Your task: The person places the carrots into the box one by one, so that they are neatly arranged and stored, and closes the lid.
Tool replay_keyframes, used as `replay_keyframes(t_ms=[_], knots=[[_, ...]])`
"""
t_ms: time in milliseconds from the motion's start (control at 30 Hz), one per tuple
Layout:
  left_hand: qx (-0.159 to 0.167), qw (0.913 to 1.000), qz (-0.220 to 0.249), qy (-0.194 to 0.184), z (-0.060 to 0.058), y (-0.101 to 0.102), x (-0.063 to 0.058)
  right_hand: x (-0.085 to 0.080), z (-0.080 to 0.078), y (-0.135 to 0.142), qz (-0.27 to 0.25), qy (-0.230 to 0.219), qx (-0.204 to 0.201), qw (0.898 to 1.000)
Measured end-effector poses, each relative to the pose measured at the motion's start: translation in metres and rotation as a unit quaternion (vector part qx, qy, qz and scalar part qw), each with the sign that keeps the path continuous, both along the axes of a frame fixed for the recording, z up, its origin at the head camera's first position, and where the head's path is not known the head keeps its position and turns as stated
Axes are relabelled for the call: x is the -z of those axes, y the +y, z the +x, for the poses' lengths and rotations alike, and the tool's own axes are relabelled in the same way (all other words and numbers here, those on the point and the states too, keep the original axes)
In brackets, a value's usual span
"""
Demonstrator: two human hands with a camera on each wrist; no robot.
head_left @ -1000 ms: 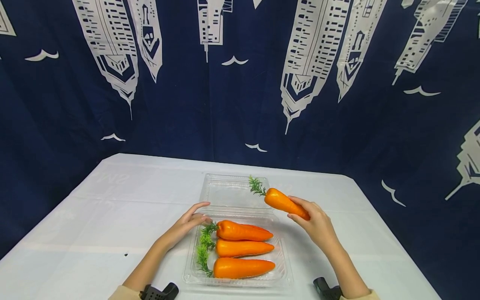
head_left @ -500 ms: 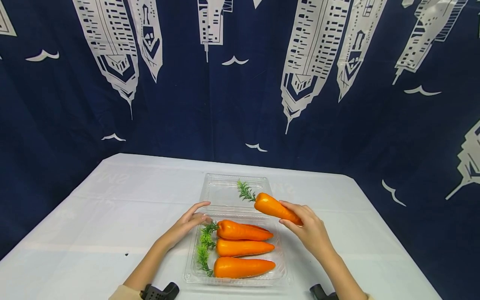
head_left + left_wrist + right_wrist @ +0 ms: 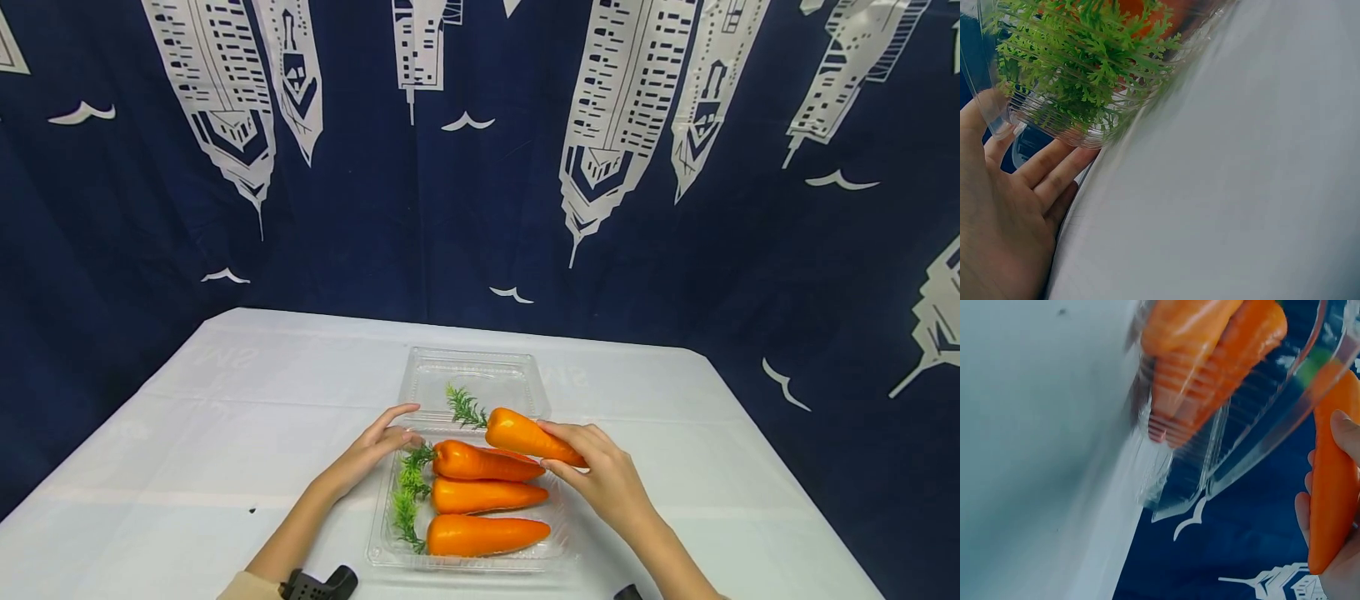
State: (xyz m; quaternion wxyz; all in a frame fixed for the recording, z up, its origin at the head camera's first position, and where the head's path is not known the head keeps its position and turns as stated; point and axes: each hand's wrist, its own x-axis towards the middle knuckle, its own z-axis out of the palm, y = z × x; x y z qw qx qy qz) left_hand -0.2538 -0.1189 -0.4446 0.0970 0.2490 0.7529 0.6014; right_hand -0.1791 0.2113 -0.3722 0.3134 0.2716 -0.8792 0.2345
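Observation:
My right hand (image 3: 603, 479) grips an orange carrot (image 3: 521, 435) near its tapered end, thumb on one side and fingers on the other. Its green leafy top points left and up, and it hangs over the back of a clear plastic clamshell box (image 3: 558, 554). Inside, carrots lie in a row, tips to the right: a back one (image 3: 480, 462), a middle one (image 3: 487, 496) and a front one (image 3: 483, 535). An orange edge shows behind the back one. My left hand (image 3: 367, 450) touches the box's back left corner, its fingers extended against the ribbed wall (image 3: 1054, 128).
The box's clear lid (image 3: 472, 379) lies folded back behind it. A white cloth (image 3: 187, 467) covers the table, with a small dark speck (image 3: 252, 510) at the left. A navy curtain (image 3: 450, 208) printed with white buildings hangs beyond the far edge.
My right hand has moved left and down toward me with the carrot, from right of the lid to above the back of the box. My left hand has stayed at the corner.

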Motion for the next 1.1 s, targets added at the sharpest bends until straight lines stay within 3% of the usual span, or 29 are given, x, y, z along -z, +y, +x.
replay_keyframes(t_ms=[200,600,867,1100], knots=[[0.001,1.0000,0.000,0.000,0.001,0.000,-0.001,0.001,0.005,-0.007,0.021,0.024,-0.033,0.999],[-0.010,0.9999,0.000,-0.013,0.001,-0.001,0.000,0.011,0.014,-0.023,0.057,0.013,-0.069,0.996],[-0.014,0.9996,0.006,-0.025,0.002,0.001,0.001,0.017,0.018,-0.030,0.079,-0.027,-0.080,0.993],[-0.004,1.0000,-0.003,-0.002,0.000,-0.001,0.001,0.020,0.020,-0.034,0.097,-0.056,-0.094,0.989]])
